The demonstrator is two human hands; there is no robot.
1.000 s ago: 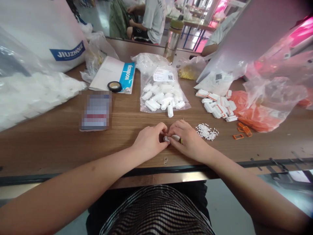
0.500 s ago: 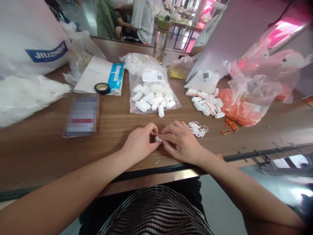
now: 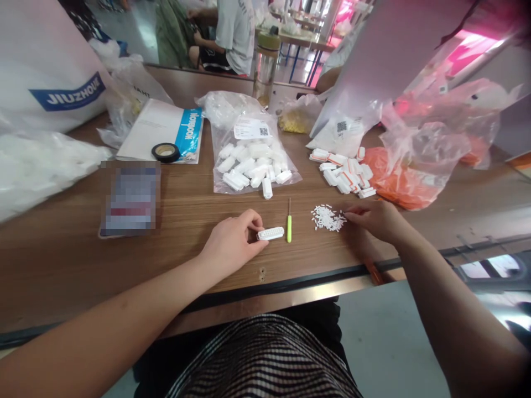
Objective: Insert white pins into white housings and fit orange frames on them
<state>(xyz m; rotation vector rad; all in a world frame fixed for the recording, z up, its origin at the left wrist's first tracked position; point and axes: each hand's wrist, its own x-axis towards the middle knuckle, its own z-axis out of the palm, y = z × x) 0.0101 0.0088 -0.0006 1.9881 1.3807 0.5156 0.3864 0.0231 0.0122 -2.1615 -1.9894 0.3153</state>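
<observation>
My left hand (image 3: 234, 240) pinches a white connector housing (image 3: 270, 233) between thumb and fingers, its face with rows of small holes turned up. Just right of it a small screwdriver (image 3: 289, 228) with a yellow-green handle lies on the table. My right hand (image 3: 373, 220) is at the right edge of a pile of tiny white plugs (image 3: 327, 218). Its thumb and fingertips are pressed together there; whether a plug is between them is too small to see. The orange frames that lay on that side are mostly hidden by this hand.
Behind the hands lie a clear bag of white housings (image 3: 257, 157), a heap of housings with orange parts (image 3: 346, 171) and a bag of orange pieces (image 3: 409, 179). At left are a phone (image 3: 130, 199), a notebook (image 3: 145, 130) and black tape (image 3: 165, 152). A bottle (image 3: 265, 69) stands behind.
My right hand has left the housing and moved right to the pile of plugs, uncovering the screwdriver. My left hand still holds the housing. The view has shifted slightly.
</observation>
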